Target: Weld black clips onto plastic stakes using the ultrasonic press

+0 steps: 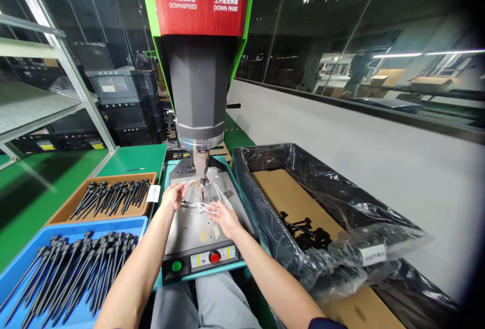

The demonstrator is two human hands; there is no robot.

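Note:
Both hands are at a clear plastic sheet [217,192] around the fixture beneath the press head [200,76]. On the sheet's left side, my left hand [174,195] has its fingers pinched together at the plastic edge. My right hand [223,216] is at the lower right edge of the sheet, palm partly up, its fingertips on the plastic. Between the hands, a small dark part [202,182] stands upright directly under the metal horn [200,162]. The metal base plate [185,233] lies beneath them.
At the left, a blue tray [142,223] and an orange tray [53,215] hold several black stemmed parts. A plastic-lined box [265,207] with several black parts is at the right. A green button [177,266] and a red button [214,256] sit on the machine's front.

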